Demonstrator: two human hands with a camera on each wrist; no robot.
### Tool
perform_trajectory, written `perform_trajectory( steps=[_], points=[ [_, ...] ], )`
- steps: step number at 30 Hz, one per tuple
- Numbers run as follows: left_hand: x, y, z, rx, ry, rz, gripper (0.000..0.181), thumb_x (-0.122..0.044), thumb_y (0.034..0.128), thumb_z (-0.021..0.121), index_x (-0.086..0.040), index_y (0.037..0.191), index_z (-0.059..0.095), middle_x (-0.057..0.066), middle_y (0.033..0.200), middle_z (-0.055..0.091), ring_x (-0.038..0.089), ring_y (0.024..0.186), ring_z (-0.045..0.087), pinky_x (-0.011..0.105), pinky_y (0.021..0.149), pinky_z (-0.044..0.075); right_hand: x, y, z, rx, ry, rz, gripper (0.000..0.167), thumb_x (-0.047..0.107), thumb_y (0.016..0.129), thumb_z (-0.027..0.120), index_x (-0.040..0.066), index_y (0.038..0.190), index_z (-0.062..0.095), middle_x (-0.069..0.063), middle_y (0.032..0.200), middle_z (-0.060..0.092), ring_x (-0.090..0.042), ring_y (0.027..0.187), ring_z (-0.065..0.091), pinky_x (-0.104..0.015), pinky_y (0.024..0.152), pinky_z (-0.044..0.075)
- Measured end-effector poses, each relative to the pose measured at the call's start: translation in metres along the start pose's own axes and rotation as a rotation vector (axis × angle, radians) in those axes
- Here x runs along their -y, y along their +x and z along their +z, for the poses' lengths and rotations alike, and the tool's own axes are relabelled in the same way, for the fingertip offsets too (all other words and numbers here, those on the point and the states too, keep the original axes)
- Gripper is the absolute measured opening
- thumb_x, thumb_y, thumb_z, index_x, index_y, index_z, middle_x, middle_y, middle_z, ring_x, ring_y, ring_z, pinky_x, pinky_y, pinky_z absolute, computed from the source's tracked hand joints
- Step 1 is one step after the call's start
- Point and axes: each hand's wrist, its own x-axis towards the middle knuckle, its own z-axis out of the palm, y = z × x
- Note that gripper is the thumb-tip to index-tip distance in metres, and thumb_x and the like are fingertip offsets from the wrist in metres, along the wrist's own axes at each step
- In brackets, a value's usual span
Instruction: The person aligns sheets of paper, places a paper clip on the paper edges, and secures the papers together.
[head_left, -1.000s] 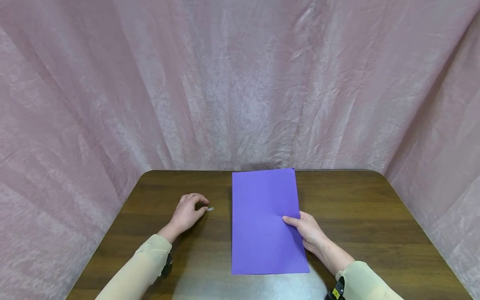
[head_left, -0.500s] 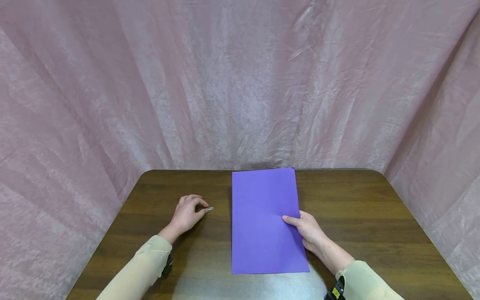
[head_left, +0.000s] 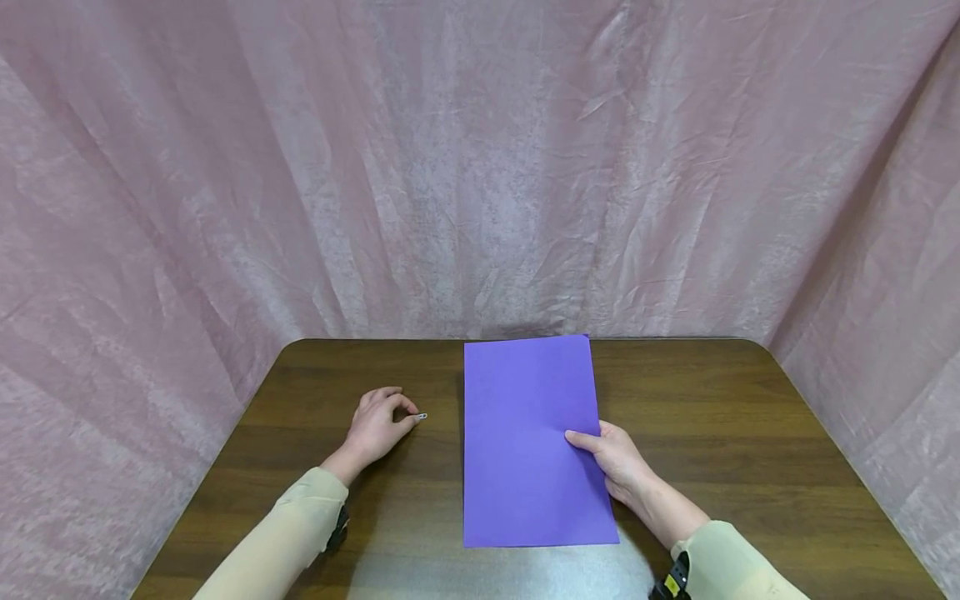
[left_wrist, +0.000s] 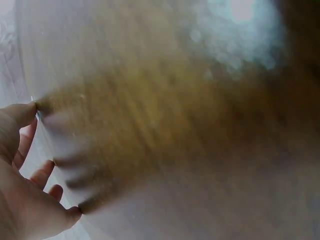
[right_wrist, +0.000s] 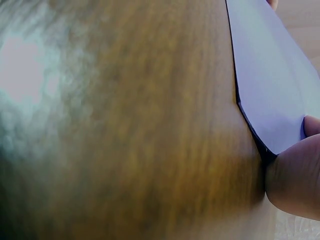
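Observation:
A small silver clip (head_left: 423, 416), like a paper clip or pin, is pinched between thumb and index finger of my left hand (head_left: 377, 427), low over the table's left part. In the left wrist view that hand (left_wrist: 25, 175) has its other fingertips down at the wood. A purple sheet (head_left: 532, 450) lies upright in front of me, its right edge gripped by my right hand (head_left: 626, 467), thumb on top and the other fingers hidden beneath. The right wrist view shows the sheet (right_wrist: 275, 85) from its edge, with part of the right hand (right_wrist: 295, 175) at its corner.
The brown wooden table (head_left: 712, 417) has rounded far corners. Pink curtains (head_left: 450, 167) hang behind it and at both sides. Light glares off the near middle of the tabletop. Each wrist carries a dark device by the sleeve.
My left hand has shifted very slightly, and less of the clip shows beyond its fingertips. The right hand and the purple sheet stay where they were.

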Motion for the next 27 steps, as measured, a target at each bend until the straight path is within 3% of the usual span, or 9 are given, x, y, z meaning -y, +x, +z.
perform_trajectory(
  steps=[27],
  points=[
    [-0.0081,0.0001,0.0012,0.000,0.001,-0.026,0.006,-0.026,0.0937,0.076,-0.020,0.095,0.074,0.018,0.148,0.050,0.046,0.142,0.030,0.065,0.114,0.023,-0.0023,0.0020,0.0004,-0.016,0.005,0.010,0.017,0.008,0.095,0.068,0.003,0.112,0.065,-0.008,0.086,0.074,-0.021,0.076,0.072,-0.036,0.067,0.060]
  ],
)
